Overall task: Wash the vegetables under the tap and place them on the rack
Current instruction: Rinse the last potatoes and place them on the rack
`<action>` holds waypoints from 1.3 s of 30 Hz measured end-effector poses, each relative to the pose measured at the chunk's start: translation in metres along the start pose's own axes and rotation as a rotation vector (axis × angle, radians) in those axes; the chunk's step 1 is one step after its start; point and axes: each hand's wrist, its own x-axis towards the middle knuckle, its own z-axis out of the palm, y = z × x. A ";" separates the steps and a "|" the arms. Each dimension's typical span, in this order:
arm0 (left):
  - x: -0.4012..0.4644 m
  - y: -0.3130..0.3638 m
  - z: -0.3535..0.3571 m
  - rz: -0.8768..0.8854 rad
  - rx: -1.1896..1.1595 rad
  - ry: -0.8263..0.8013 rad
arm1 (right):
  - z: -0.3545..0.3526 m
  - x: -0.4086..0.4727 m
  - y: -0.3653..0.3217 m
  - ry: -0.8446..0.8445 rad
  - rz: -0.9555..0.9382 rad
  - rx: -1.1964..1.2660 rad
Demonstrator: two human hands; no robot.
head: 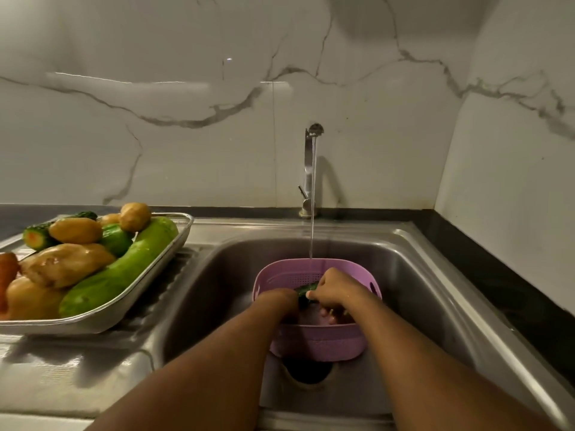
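Note:
A purple perforated basket point(317, 340) sits in the steel sink point(217, 275) under the running tap point(311, 169). Both my hands reach into it. My right hand point(333, 290) grips a dark green cucumber point(306, 289) from above. My left hand point(280, 301) is curled around the same cucumber's near end; its fingers are mostly hidden. The water stream falls just behind the hands into the basket. On the draining board at the left stands a metal rack tray point(174, 244) piled with wet potatoes point(67, 264), cucumbers point(115, 239) and a long light green gourd point(124, 269).
A dark drain opening point(308, 373) shows below the basket. An orange vegetable point(6, 275) lies at the tray's left edge. A marble wall rises behind the sink, and a black counter strip point(497, 275) runs along the right.

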 end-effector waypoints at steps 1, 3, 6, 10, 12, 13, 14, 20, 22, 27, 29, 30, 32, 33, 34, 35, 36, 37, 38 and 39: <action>0.000 -0.001 0.001 0.013 -0.040 0.032 | 0.000 0.000 0.002 -0.002 0.006 0.024; -0.002 -0.004 0.002 0.035 -0.174 0.118 | -0.002 -0.001 0.001 0.012 0.012 0.049; -0.007 -0.003 -0.010 0.065 -0.553 0.270 | -0.007 -0.002 -0.003 0.117 -0.008 0.073; -0.014 0.006 -0.023 0.281 -0.998 0.447 | -0.012 -0.010 -0.012 0.086 -0.013 0.547; -0.019 0.008 -0.026 0.324 -1.059 0.481 | -0.013 -0.012 -0.016 0.047 -0.001 0.766; -0.019 0.008 -0.026 0.333 -1.077 0.485 | -0.013 -0.011 -0.018 0.070 0.001 0.793; -0.021 0.007 -0.026 0.352 -1.094 0.479 | -0.012 -0.010 -0.018 0.112 0.005 0.795; -0.031 0.004 -0.025 0.427 -1.088 0.384 | -0.005 -0.009 -0.018 0.334 0.015 0.782; -0.034 0.004 -0.027 0.400 -1.138 0.383 | -0.007 -0.012 -0.020 0.298 -0.005 0.811; -0.040 0.001 -0.028 0.365 -1.259 0.338 | -0.019 -0.022 -0.019 0.068 0.046 0.937; -0.041 0.002 -0.028 0.376 -1.277 0.361 | -0.021 -0.022 -0.018 0.087 0.042 0.945; -0.041 0.004 -0.027 0.381 -1.276 0.386 | -0.021 -0.021 -0.019 0.120 0.033 0.944; -0.041 0.008 -0.027 0.391 -1.242 0.458 | -0.019 -0.018 -0.022 0.203 0.027 0.959; -0.041 0.010 -0.027 0.403 -1.221 0.494 | -0.018 -0.017 -0.024 0.247 0.034 0.975; -0.043 0.011 -0.028 0.424 -1.201 0.524 | -0.017 -0.016 -0.026 0.292 0.039 0.987; -0.043 0.012 -0.028 0.447 -1.180 0.551 | -0.017 -0.015 -0.028 0.336 0.043 0.985; -0.044 0.013 -0.029 0.465 -1.160 0.574 | -0.018 -0.014 -0.031 0.375 0.047 0.974; -0.046 0.014 -0.030 0.474 -1.148 0.592 | -0.018 -0.014 -0.033 0.405 0.052 0.960; -0.047 0.014 -0.031 0.478 -1.148 0.600 | -0.019 -0.014 -0.035 0.431 0.057 0.947; -0.048 0.014 -0.031 0.480 -1.149 0.602 | -0.020 -0.015 -0.036 0.452 0.063 0.935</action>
